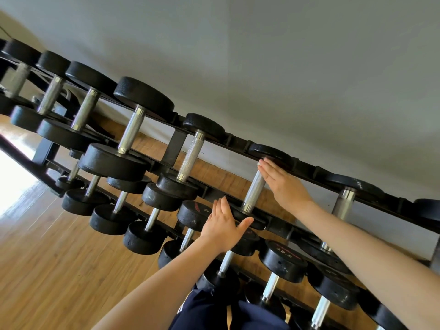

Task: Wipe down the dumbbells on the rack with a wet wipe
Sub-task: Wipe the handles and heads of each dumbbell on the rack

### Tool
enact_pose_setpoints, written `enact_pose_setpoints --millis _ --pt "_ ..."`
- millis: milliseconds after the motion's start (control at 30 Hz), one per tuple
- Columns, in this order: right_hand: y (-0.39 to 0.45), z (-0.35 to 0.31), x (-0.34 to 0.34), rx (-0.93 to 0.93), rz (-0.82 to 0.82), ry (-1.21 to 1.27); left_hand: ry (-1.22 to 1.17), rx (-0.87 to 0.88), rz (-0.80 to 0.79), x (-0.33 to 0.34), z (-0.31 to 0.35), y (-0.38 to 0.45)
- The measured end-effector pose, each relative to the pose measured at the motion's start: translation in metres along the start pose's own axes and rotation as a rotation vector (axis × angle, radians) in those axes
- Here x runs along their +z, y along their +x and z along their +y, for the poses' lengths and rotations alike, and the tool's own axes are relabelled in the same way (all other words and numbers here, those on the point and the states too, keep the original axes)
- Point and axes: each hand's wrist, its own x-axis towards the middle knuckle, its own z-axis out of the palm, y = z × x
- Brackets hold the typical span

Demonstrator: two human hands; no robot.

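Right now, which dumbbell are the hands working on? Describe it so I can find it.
Start at the black rack along the grey wall and follow its top tier. The dumbbell is the one with the right hand flat over its far head and the left hand at its near head; its neighbours are untouched.

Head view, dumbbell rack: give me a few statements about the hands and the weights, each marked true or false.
1. Both hands have their fingers straight. True: the left hand and the right hand are flat.
2. The right hand lies by the handle of a top-row dumbbell. True.
3. The left hand grips a dumbbell handle. False: it lies flat against a dumbbell's black end.
4. The rack stands on carpet. False: the floor is wood.
5. A wet wipe is plainly held up. False: only a pale scrap shows at the right fingertips.
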Motion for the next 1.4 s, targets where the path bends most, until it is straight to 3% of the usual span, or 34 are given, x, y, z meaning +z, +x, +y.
enact_pose_setpoints --millis 133,367,500,633,767,900,967,1167,1233,1400 --pt "-0.007 -0.011 0.005 0.104 0.010 0.161 0.003 -0.012 -0.028 -0.002 0.001 0.001" --pt "-0.005 -0.008 0.000 0.058 -0.009 0.197 -0.008 -0.010 -0.014 -0.002 0.001 0.001" --pt "-0.011 -0.021 0.000 -0.216 -0.086 0.155 -0.003 -0.009 -0.004 0.000 0.001 0.001" --pt "-0.024 -0.012 0.000 -0.472 -0.292 0.122 -0.008 -0.009 0.011 0.002 0.001 0.001" --pt "-0.009 0.001 -0.001 -0.443 -0.332 0.217 -0.010 -0.008 0.012 0.002 0.001 0.001" --pt "0.004 0.015 0.001 -0.271 -0.229 0.102 -0.014 -0.002 0.010 0.002 0.000 0.001" --pt "0.003 0.012 0.003 -0.255 -0.272 0.046 -0.009 -0.002 0.013 0.002 0.000 0.001" --pt "-0.005 -0.008 0.007 -0.581 -0.278 -0.112 -0.009 0.000 0.020 0.002 0.001 0.001" --pt "0.003 -0.006 0.003 -0.561 -0.255 -0.129 0.011 0.001 0.023 0.003 0.000 0.001" --pt "0.012 0.008 0.001 -0.233 -0.068 -0.037 0.102 0.029 0.076 0.005 -0.004 0.004"
